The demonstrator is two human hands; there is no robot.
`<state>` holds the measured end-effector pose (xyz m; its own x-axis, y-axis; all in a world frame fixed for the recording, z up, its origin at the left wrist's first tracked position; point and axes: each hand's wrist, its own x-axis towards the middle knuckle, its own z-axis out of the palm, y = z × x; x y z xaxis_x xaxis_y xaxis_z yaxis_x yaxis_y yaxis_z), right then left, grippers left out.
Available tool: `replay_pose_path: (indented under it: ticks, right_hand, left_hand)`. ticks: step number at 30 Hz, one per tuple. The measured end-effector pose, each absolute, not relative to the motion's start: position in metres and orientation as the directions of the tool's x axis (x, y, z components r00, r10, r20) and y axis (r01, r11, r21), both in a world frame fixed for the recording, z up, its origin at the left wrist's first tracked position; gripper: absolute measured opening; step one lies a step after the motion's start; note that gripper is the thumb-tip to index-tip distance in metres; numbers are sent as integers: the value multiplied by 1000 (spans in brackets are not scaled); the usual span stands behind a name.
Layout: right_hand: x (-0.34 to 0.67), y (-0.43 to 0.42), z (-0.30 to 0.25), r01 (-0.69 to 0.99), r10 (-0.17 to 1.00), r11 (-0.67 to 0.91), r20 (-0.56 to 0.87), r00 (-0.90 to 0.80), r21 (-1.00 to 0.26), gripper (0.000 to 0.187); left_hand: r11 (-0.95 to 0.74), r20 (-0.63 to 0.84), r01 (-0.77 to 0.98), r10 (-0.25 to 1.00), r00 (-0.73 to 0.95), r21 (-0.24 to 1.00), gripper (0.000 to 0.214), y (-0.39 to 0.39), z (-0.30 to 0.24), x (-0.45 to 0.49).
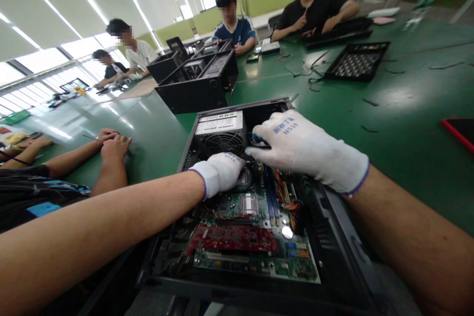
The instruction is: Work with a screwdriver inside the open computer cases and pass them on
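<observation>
An opened black computer case (335, 227) lies in front of me, its inside facing up. My left hand (224, 173), in a white glove, reaches down beside the round processor cooler (245, 177); its fingertips are hidden. Also gloved, my right hand (292, 143) is over the case's far right part, beside the power supply (220, 126). Its fingers are curled, with the thumb extended toward the left hand; what they grip is hidden. Below the hands lie the green motherboard (255, 266), a red expansion card (237, 238) and a bundle of coloured wires (292, 206).
Another open computer case (196, 91) stands farther back on the green table (414, 108). A black perforated panel (357, 61) and loose cable ties lie at the right, with a red-edged object (459, 133). A co-worker's hands (114, 143) rest at left; several people sit beyond.
</observation>
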<state>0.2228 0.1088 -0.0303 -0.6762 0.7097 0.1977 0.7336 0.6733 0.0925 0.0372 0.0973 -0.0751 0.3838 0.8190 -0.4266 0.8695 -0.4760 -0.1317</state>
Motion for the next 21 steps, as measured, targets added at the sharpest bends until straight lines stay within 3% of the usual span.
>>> replay_pose_path:
  ticks: [8, 21]
  right_hand:
    - [222, 108, -28, 739, 717, 668, 194, -670, 88, 53]
    - [223, 107, -29, 736, 711, 672, 204, -673, 82, 49]
  left_hand:
    - [-481, -433, 869, 812, 391, -118, 34, 98, -75, 36]
    - [-557, -449, 825, 764, 464, -94, 64, 108, -86, 44]
